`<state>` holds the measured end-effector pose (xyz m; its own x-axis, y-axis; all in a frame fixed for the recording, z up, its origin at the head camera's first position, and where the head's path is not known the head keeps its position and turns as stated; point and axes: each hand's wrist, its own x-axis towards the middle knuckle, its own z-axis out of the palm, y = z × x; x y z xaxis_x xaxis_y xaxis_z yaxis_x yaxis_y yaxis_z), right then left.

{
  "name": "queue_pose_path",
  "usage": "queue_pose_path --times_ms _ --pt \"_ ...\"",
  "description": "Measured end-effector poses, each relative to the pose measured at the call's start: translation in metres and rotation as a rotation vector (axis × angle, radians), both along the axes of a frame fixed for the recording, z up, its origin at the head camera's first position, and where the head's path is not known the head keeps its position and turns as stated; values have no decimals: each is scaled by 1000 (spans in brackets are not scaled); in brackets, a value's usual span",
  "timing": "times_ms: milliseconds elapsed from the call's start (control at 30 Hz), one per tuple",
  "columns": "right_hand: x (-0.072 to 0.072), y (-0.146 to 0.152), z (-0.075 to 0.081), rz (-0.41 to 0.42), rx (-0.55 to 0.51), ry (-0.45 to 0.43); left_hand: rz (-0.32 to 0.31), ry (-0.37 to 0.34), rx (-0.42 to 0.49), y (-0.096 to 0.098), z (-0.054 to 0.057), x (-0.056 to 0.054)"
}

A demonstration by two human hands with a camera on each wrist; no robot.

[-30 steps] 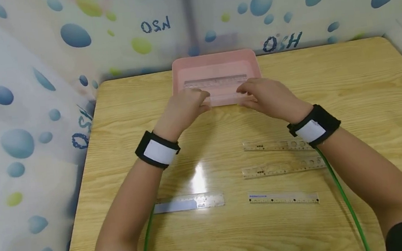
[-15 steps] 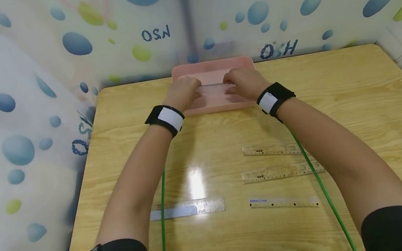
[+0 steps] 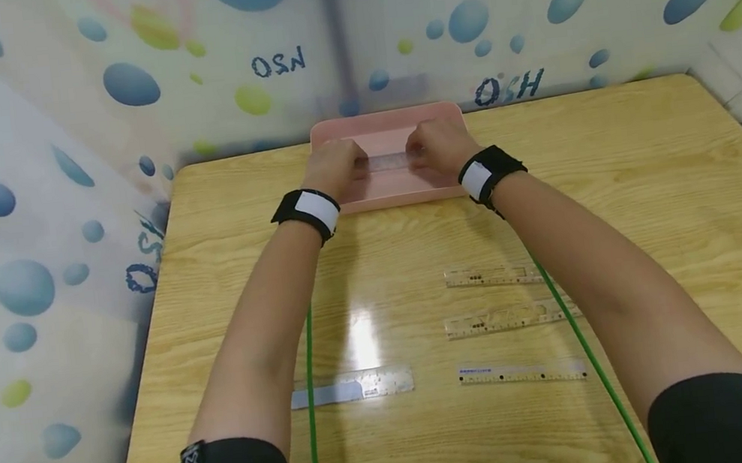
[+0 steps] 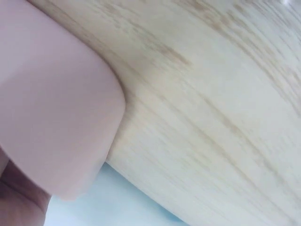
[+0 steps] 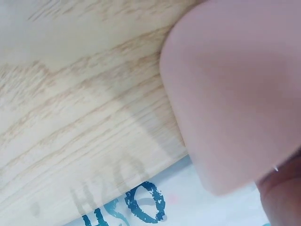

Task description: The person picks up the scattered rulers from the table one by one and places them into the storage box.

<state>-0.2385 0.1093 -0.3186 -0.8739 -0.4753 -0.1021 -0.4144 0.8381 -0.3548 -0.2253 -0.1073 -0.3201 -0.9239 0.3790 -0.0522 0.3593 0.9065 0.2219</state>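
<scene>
In the head view, a pink tray [image 3: 402, 199] stands at the table's back edge. Both hands reach into it. My left hand [image 3: 334, 167] pinches the left end of a clear ruler [image 3: 388, 162], and my right hand [image 3: 442, 147] pinches its right end. The ruler lies level, low in the tray; most of its ends are covered by fingers. Whether another ruler lies under it cannot be told. Each wrist view shows mostly the tray's outer side [image 4: 61, 103], with only a bit of the left hand [image 4: 21, 205] and of the right hand [image 5: 282, 195] behind its rim.
Nearer on the wooden table [image 3: 213, 278] lie a ruler with a bluish strip [image 3: 353, 389] at left, and at right an upper clear ruler [image 3: 491, 275], a middle clear ruler [image 3: 509, 317] and a short ruler [image 3: 522, 372]. Green cables [image 3: 314, 418] trail from the wrists. A patterned wall [image 3: 225, 73] stands behind.
Both hands have moved forward from the tray's front edge and down into it, carrying the clear ruler. The ruler seen in the tray a second ago is no longer distinguishable. The view has tilted slightly.
</scene>
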Motion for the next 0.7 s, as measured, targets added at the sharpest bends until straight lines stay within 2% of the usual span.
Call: queue_pose_path --times_ms 167,333,467,600,700 --pt "-3 1 -6 13 -39 0 18 -16 24 0 -2 0" --pt "-2 2 -11 3 -74 -18 56 -66 71 -1 -3 0" --pt "-2 3 -12 7 -69 -32 39 -100 74 -3 -4 -2" --pt "4 5 2 39 -50 -49 -20 -124 59 -6 4 -1" --pt "19 8 20 71 -43 -20 -71 -80 61 -13 16 13"
